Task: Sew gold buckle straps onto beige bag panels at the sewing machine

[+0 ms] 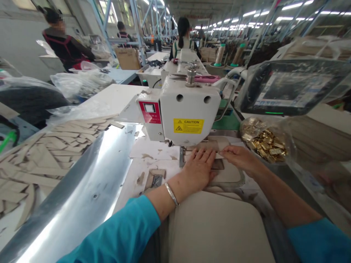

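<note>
My left hand (199, 170) lies flat with fingers stretched out on a beige leather piece (229, 175) under the head of a white sewing machine (189, 109). My right hand (240, 157) rests on the same piece from the right, its fingers pressed together at the piece's upper edge near the needle area. A silver bangle (171, 193) sits on my left wrist. A large beige panel (216, 226) lies in front of me, below both arms.
A clear bag of gold metal fittings (264, 142) sits right of the machine, below a control screen (287, 89). Stacked beige cut pieces (41, 157) cover the left table beside a shiny metal sheet (90, 186). Other people work at stations farther back.
</note>
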Available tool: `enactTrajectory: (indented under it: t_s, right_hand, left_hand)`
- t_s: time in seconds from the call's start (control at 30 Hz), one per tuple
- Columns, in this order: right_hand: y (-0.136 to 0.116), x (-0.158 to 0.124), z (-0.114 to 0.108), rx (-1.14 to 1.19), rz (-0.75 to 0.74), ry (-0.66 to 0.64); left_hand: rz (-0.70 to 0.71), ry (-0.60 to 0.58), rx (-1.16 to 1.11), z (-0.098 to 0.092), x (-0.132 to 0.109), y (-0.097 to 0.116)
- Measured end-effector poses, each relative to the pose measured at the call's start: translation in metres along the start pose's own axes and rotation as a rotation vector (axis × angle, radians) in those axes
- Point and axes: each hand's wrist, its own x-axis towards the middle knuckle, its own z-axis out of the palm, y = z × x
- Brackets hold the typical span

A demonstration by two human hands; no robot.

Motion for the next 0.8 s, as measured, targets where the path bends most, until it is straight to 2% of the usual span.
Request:
enactTrajectory:
  t_s: [0.1,0.23,0.37,0.57,0.8]
  right_hand:
    - [0.002,0.003,0.001,-0.013,0.044,0.031]
    - [0.004,0.006,0.007,-0.023,0.038,0.006]
    - [0.003,0.013,0.006,0.066,0.069,-0.071]
    - [-0.006,0.026,0.001,0.132,0.226,-0.168]
    - [-0.009,0.025,0.003,0.119,0.217,-0.184]
  left_hand:
    - [0.032,-0.044,0.029,0.005,-0.010,-0.008]
    - [0.003,-0.026,0.043,0.008,-0.011,-0.014]
    - [0.006,-0.025,0.028,0.009,-0.012,-0.013]
    - [0.004,-0.062,0.007,0.005,-0.017,-0.011]
    - [-0.108,-0.027,0.084,0.009,-0.016,-0.005]
